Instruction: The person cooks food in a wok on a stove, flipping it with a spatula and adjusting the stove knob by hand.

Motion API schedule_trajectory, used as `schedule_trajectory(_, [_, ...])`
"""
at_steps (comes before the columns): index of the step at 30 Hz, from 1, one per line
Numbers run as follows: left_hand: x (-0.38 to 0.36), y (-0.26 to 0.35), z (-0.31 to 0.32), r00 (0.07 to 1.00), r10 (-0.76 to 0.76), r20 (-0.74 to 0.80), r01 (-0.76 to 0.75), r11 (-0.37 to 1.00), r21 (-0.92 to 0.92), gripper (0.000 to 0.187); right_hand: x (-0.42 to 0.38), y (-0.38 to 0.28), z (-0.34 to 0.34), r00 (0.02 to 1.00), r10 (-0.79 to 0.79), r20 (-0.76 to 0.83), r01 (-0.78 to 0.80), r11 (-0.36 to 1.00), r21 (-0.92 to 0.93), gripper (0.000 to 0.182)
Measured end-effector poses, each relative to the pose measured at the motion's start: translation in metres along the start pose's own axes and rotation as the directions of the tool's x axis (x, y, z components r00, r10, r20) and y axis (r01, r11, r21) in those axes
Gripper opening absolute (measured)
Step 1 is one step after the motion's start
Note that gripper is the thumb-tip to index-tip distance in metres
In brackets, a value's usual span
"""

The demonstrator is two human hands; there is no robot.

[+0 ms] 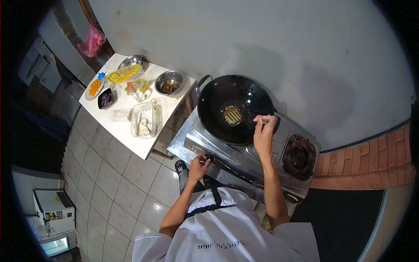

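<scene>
A black wok sits on a burner of the steel gas stove. Inside it, a slotted spatula rests its head in a little oil at the bottom. My right hand is closed above the wok's right rim, fingers pinched on what appears to be the spatula's handle, hard to see against the black metal. At the stove's front panel, my left hand is closed with its fingertips on a dark control knob.
A white table stands left, bearing a steel bowl of dark sauce, a tub of white powder, a plate of orange pieces and a yellow packet. A second burner lies right; a wall rises behind.
</scene>
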State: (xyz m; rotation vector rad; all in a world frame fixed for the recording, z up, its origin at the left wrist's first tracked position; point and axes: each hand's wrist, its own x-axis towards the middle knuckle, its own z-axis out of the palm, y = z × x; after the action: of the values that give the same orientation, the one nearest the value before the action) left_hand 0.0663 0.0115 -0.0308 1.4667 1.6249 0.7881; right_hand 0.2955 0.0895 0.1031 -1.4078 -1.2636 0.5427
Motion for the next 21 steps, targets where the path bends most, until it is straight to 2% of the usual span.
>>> schedule_trajectory(3, [0.001, -0.001, 0.001, 1.000, 0.004, -0.001, -0.004, 1.000, 0.013, 0.027, 0.002, -0.006, 0.001, 0.999, 0.033, 0.042, -0.030, 0.997, -0.073, 0.010])
schedule_trajectory(5, [0.000, -0.004, 0.001, 1.000, 0.013, -0.008, -0.013, 1.000, 0.016, 0.028, 0.009, 0.011, 0.003, 0.992, -0.123, 0.038, 0.125, 0.991, -0.052, 0.007])
schedule_trajectory(6, [-0.001, -0.005, 0.001, 1.000, 0.003, -0.001, -0.003, 1.000, 0.020, 0.028, 0.010, 0.004, 0.001, 0.991, -0.129, 0.038, 0.131, 0.990, -0.049, 0.007])
schedule_trajectory(8, [0.000, -0.003, -0.001, 1.000, -0.005, -0.006, 0.005, 1.000, 0.016, 0.028, 0.016, -0.019, -0.006, 0.998, -0.003, 0.059, 0.000, 0.999, 0.040, 0.008])
schedule_trajectory(12, [0.001, -0.007, -0.001, 0.999, -0.035, 0.029, 0.035, 0.999, 0.005, 0.029, 0.030, -0.032, -0.024, 0.999, -0.038, -0.016, 0.038, 0.997, 0.068, 0.010])
schedule_trajectory(16, [0.002, -0.012, -0.003, 0.999, -0.005, 0.052, 0.006, 1.000, -0.018, 0.029, 0.043, -0.028, -0.046, 0.998, -0.062, -0.029, 0.063, 0.998, 0.014, 0.013])
schedule_trajectory(18, [0.002, -0.013, -0.003, 0.998, 0.007, 0.065, -0.006, 1.000, -0.015, 0.029, 0.048, -0.021, -0.052, 0.990, -0.138, 0.019, 0.139, 0.976, -0.167, 0.013])
schedule_trajectory(19, [0.003, -0.015, -0.003, 0.997, 0.010, 0.074, -0.009, 1.000, -0.014, 0.028, 0.050, -0.018, -0.053, 0.989, -0.145, 0.016, 0.146, 0.975, -0.168, 0.013])
schedule_trajectory(21, [0.002, -0.019, -0.003, 0.995, 0.025, 0.092, -0.021, 0.999, -0.048, 0.026, 0.052, -0.015, -0.053, 0.993, -0.090, 0.082, 0.105, 0.972, -0.209, 0.013])
